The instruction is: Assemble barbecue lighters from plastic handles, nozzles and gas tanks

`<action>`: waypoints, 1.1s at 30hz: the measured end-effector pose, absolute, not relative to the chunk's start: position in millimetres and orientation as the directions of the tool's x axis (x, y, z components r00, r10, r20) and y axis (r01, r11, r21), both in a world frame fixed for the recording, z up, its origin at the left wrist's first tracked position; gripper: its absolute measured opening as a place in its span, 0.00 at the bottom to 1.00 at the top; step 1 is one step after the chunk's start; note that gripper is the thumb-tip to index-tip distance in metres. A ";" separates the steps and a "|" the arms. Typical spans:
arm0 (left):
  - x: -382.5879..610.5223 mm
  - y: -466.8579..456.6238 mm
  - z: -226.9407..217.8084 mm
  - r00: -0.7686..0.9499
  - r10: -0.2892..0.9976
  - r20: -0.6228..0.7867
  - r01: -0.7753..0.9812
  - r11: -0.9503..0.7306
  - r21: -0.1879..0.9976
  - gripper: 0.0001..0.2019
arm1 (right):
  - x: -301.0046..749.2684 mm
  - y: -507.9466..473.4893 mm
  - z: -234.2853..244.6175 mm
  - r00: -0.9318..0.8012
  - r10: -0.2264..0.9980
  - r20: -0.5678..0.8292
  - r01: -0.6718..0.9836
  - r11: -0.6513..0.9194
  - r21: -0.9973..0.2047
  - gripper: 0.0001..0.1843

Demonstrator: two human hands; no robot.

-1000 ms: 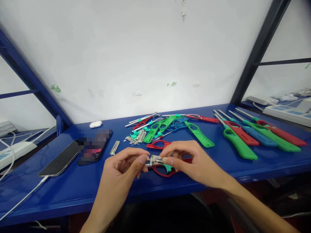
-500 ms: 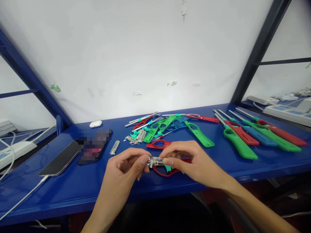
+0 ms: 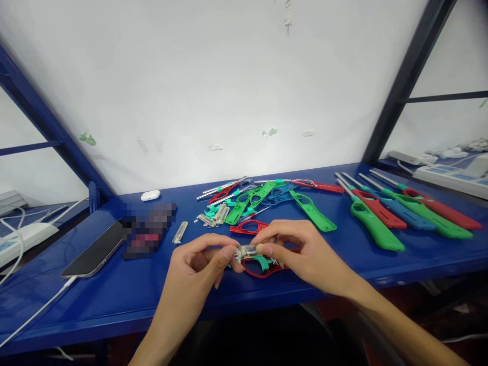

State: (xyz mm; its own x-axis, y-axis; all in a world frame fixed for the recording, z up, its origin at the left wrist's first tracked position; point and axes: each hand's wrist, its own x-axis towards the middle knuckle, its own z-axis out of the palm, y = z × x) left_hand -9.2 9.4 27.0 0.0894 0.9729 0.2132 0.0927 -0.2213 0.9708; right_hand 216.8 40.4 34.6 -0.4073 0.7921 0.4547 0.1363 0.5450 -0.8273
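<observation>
Between my hands is a clear lighter fuel tank (image 3: 248,250), held above the blue table near its front edge. The fingertips of my left hand (image 3: 204,262) pinch its left end, where a small pale fitting shows. My right hand (image 3: 299,251) grips the right end between thumb and fingers. Below lies a red lighter shell half (image 3: 263,275) with a green trigger (image 3: 262,262) in it, partly covered by my right hand. Just behind my hands lies another red shell half (image 3: 249,227). A loose clear tank (image 3: 180,232) lies to the left.
Several long lighters, one a green lighter (image 3: 377,226), lie in a row on the right. A pile of green shell halves (image 3: 314,211), metal tubes and clear tanks (image 3: 220,214) is at the back middle. A phone (image 3: 93,250) with a cable and a white case (image 3: 150,195) are left.
The clear tank has turned slightly between my hands, and my left fingertips have shifted a little along its left end. More of the green trigger below shows. Nothing else on the table has moved.
</observation>
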 end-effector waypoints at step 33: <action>2.9 4.8 25.0 0.044 0.935 0.351 0.266 -0.350 0.898 0.12 | 216.6 46.1 24.3 -0.379 0.823 0.422 -0.010 0.453 -0.892 0.12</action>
